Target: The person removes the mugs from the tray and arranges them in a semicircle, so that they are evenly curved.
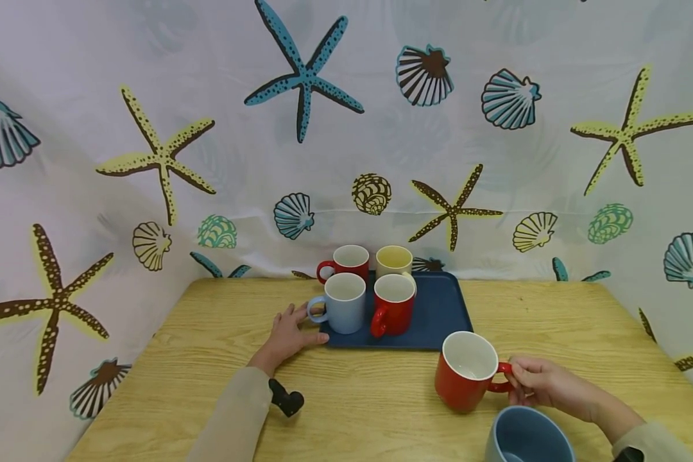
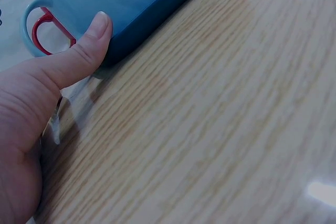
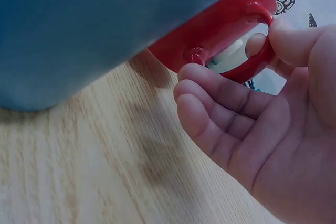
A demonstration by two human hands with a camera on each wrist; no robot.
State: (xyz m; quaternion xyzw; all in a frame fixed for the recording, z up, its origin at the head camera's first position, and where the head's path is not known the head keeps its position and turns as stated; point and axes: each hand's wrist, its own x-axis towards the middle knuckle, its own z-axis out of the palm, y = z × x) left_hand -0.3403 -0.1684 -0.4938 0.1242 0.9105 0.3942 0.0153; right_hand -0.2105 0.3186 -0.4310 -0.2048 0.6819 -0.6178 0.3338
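Observation:
My right hand (image 1: 545, 382) pinches the handle of a red mug (image 1: 461, 385) with a white inside, in front of the tray's right corner. In the right wrist view thumb and fingers meet at that handle, and the mug seems lifted off the table. At the left end of a dark blue tray (image 1: 439, 314), my left hand (image 1: 285, 330) rests with its thumb straight against the rim. Its other fingers lie beside the handle of a light blue mug (image 1: 346, 308), partly hidden. Also on the tray stand a red mug (image 1: 394, 308), another red mug (image 1: 351, 258) and a yellow mug (image 1: 394, 258).
A grey-blue mug (image 1: 528, 439) stands near the front right, close below my right hand; it fills much of the right wrist view. Everything is on a wooden table (image 1: 237, 308). Behind hangs a white cloth (image 1: 346, 160) printed with starfish and shells.

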